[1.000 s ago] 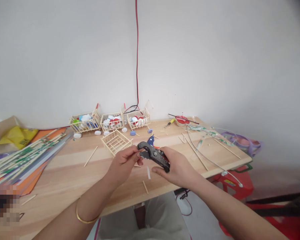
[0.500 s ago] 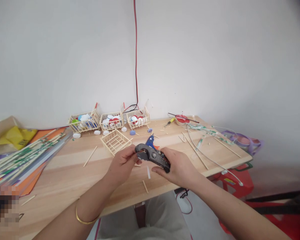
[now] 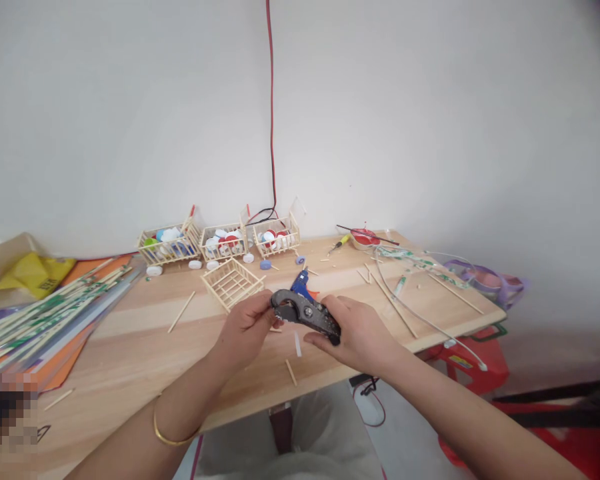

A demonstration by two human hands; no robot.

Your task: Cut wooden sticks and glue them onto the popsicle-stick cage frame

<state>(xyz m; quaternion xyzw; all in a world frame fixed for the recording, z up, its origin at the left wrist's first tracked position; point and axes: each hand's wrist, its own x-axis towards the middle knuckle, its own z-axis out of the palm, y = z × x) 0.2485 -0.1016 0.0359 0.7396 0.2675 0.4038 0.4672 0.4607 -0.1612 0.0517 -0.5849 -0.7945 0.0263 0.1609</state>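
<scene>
My right hand (image 3: pixel 363 333) is wrapped round the handles of a dark grey pipe cutter (image 3: pixel 307 313), whose hooked jaw points left. At that jaw my left hand (image 3: pixel 247 327) is closed in a pinch. What its fingers hold, if anything, is hidden. Just behind the cutter lies a blue glue gun (image 3: pixel 301 283). A small open basket of thin wooden sticks (image 3: pixel 233 283) sits on the table beyond my left hand. Below the cutter are a short clear glue strip (image 3: pixel 297 345) and a short stick (image 3: pixel 291 373).
Three stick carts (image 3: pixel 170 248) filled with bottle caps stand along the wall. Bundled sticks (image 3: pixel 55 313) lie at left on orange sheets. A red bowl (image 3: pixel 365 238), a yellow-handled knife (image 3: pixel 341 243), loose sticks (image 3: pixel 394 307) and a white cable (image 3: pixel 430 331) lie on the wooden table (image 3: pixel 145 360).
The cutter's jaw looks slightly more closed than before. Both hands stay in nearly the same place.
</scene>
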